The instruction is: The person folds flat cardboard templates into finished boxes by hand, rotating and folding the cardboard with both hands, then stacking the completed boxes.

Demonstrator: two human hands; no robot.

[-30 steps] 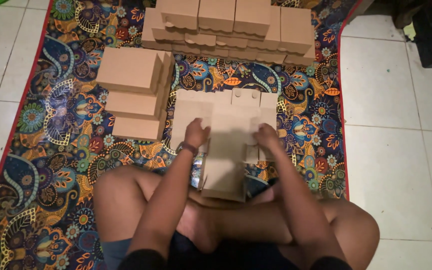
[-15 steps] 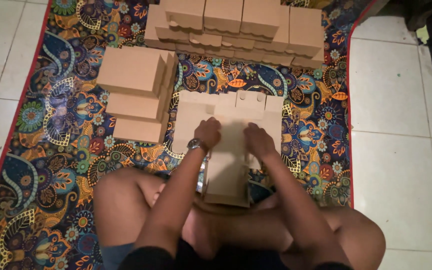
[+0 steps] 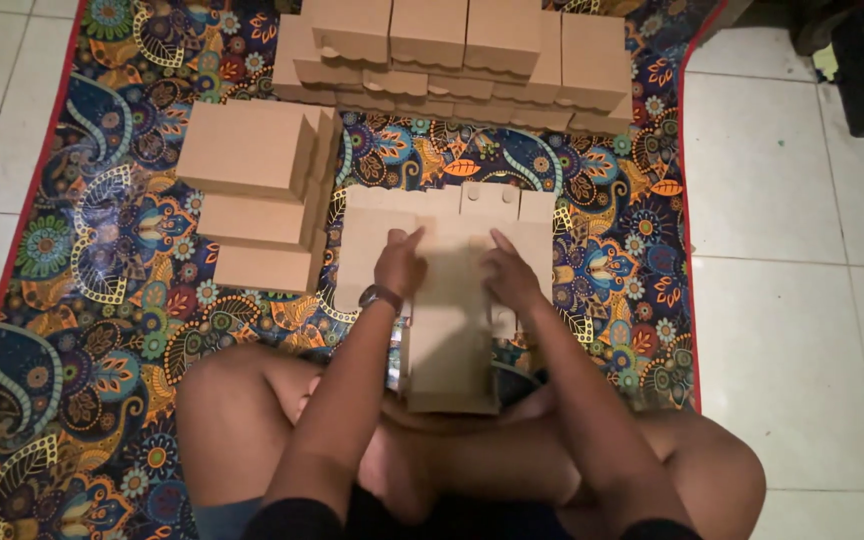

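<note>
With the left hand [image 3: 399,265] and right hand [image 3: 509,275] pressing flat on the unfolded cardboard box blank [image 3: 449,300] lying on the patterned mat [image 3: 102,260] before the knees, uneven pressure could crease a panel crookedly, or a sideways slip could shove it toward the folded box stack [image 3: 257,195] at ten o'clock.

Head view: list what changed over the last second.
Both hands, the left hand and right hand, slid forward along the flat cardboard blank, closer together. Finished boxes at the left and the far row stayed put.
</note>
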